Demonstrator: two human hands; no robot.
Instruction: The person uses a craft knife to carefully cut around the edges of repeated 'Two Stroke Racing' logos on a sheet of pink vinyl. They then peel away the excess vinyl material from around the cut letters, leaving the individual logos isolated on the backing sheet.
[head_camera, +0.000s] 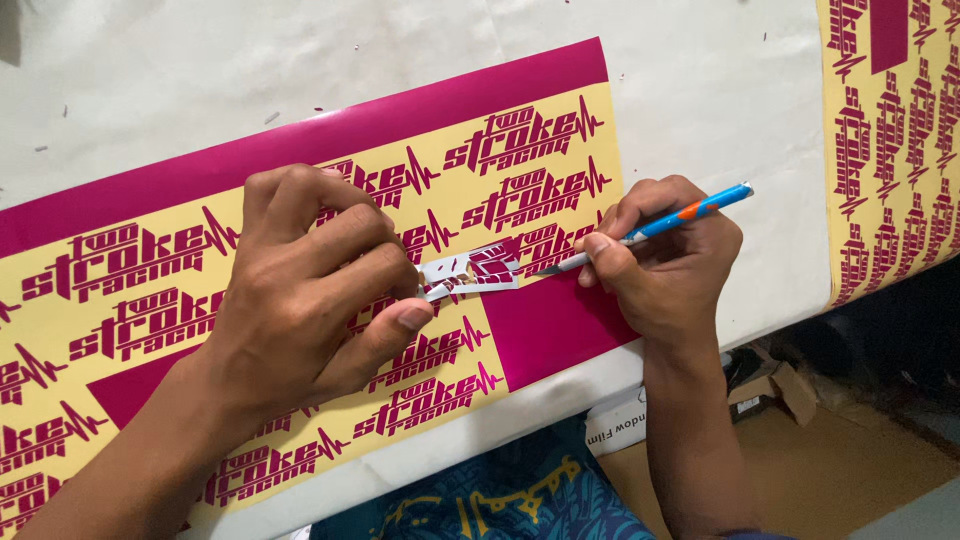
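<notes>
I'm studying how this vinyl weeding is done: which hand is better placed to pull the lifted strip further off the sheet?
Probably the left hand: its fingers already pinch the strip, while the right hand holds the knife.

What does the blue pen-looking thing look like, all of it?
It is a slim craft knife with a light blue handle, an orange band near the middle and a thin grey tip. The right hand grips it like a pencil, tilted, back end up to the right. Its tip points left at the edge of a whitish peeled scrap that the left hand pinches above the magenta and yellow sticker sheet.
</notes>
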